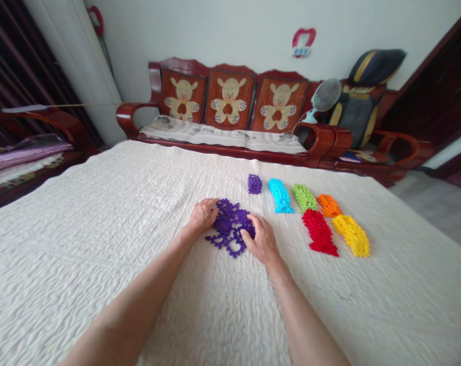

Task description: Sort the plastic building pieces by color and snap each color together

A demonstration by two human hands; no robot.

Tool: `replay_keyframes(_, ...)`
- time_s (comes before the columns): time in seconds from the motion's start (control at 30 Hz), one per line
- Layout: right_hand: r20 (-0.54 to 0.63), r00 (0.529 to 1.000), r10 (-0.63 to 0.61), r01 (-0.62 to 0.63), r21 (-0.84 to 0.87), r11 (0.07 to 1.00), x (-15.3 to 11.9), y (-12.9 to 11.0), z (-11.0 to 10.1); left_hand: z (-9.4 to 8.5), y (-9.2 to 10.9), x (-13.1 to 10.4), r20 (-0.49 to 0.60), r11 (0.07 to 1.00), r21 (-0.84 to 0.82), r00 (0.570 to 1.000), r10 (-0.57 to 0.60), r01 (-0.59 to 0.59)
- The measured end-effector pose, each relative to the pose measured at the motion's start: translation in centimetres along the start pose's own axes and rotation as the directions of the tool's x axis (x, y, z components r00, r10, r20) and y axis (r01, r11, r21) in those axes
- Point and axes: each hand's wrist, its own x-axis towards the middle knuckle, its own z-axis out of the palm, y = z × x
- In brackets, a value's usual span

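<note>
A loose heap of flat purple building pieces point(223, 225), with knobbed edges and holes, lies on the cream quilted cover. My left hand point(204, 214) is closed at the heap's left side, its fingers curled against the purple pieces. On the right side, my right hand point(261, 238) grips purple pieces between thumb and fingers. The undersides of both hands and part of the heap are hidden. Just beyond the heap stands a small purple block of stacked pieces point(255, 184).
To the right lie stacks of blue point(280, 195), green point(304, 197), orange point(329, 206), red point(319, 232) and yellow pieces point(351, 235). The quilted cover point(101, 244) spreads all around. Beyond it stand a wooden sofa point(223, 149) with bear cushions and a small fan point(327, 95).
</note>
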Motion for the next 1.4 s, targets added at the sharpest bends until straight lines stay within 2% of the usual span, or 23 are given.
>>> replay_keyframes(0.17, 0.063, 0.997, -0.053, 0.044, 0.135, 0.99, -0.1, -0.3, -0.6, 0.4, -1.0, 0.0, -0.071, 0.998, -0.051, 0.997, -0.029, 0.025)
replay_keyframes(0.27, -0.028, 1.0, -0.01, 0.015, 0.203, 0.979, 0.0, -0.1, -0.6, 0.6, -1.1, 0.0, -0.089, 0.999, -0.04, 0.995, -0.034, 0.031)
replay_keyframes(0.33, -0.098, 0.994, 0.052, -0.036, 0.154, 0.987, 0.1, 0.2, -0.3, 0.8, -1.2, 0.1, -0.104, 0.999, -0.037, 0.994, -0.032, 0.029)
replay_keyframes(0.4, -0.111, 0.99, 0.088, -0.079, 0.076, 0.994, 0.2, 0.5, 0.0, 0.9, -1.3, 0.1, -0.115, 0.999, -0.035, 0.993, -0.029, 0.025)
replay_keyframes(0.5, -0.034, 0.998, 0.058, -0.058, 0.005, 0.998, 0.2, 0.6, 0.2, 0.9, -1.4, 0.2, -0.118, 0.999, -0.034, 0.992, -0.04, 0.037)
replay_keyframes(0.67, 0.065, 0.998, -0.015, 0.015, 0.002, 1.0, 0.1, 0.2, 0.0, 0.6, -1.0, 0.3, -0.104, 0.995, -0.058, 0.991, -0.084, 0.078)
replay_keyframes(0.83, 0.082, 0.997, -0.009, 0.008, 0.014, 1.0, 0.2, 0.0, -0.2, 0.0, -0.6, 0.4, -0.114, 0.981, -0.102, 0.977, -0.178, 0.167)
replay_keyframes(1.03, -0.021, 0.999, -0.026, 0.028, 0.118, 0.993, 0.2, 0.3, -0.2, -0.5, -0.4, 0.7, -0.124, 0.919, -0.198, 0.922, -0.368, 0.34)
replay_keyframes(1.17, -0.051, 0.997, -0.061, 0.067, 0.137, 0.988, 0.6, -0.3, -0.4, -0.6, -0.4, 0.8, -0.118, 0.91, -0.234, 0.918, -0.377, 0.344)
replay_keyframes(1.27, 0.009, 0.998, -0.064, 0.063, 0.086, 0.994, 1.6, -1.2, -0.4, -0.4, -0.5, 0.8, -0.123, 0.912, -0.251, 0.923, -0.364, 0.325)
replay_keyframes(1.4, 0.172, 0.982, -0.077, 0.071, 0.039, 0.997, 3.3, -1.8, 0.3, 0.0, -0.8, 0.9, -0.161, 0.915, -0.279, 0.925, -0.344, 0.292)
